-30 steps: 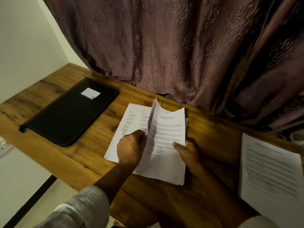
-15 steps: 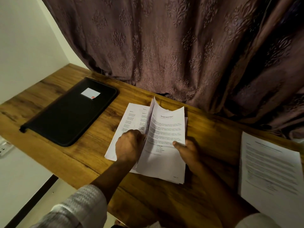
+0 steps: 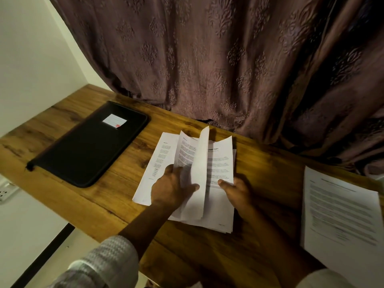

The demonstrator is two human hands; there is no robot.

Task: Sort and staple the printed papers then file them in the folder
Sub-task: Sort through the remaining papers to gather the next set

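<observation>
Left hand [image 3: 172, 189] fingers pinch raised sheet [image 3: 200, 173]; right hand [image 3: 235, 191] thumb clamps stack [image 3: 220, 206]. Risk: unstapled pages slide, scrambling order.

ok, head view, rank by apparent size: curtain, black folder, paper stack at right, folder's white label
1. curtain
2. black folder and paper stack at right: look alike; stack is nearer and cropped, so unranked
3. white label

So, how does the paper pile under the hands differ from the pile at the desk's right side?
The middle pile is fanned, with sheets raised; the right pile lies flat. The left hand and right hand grip the middle pile; nothing touches the right pile. Both are white printed sheets.
</observation>
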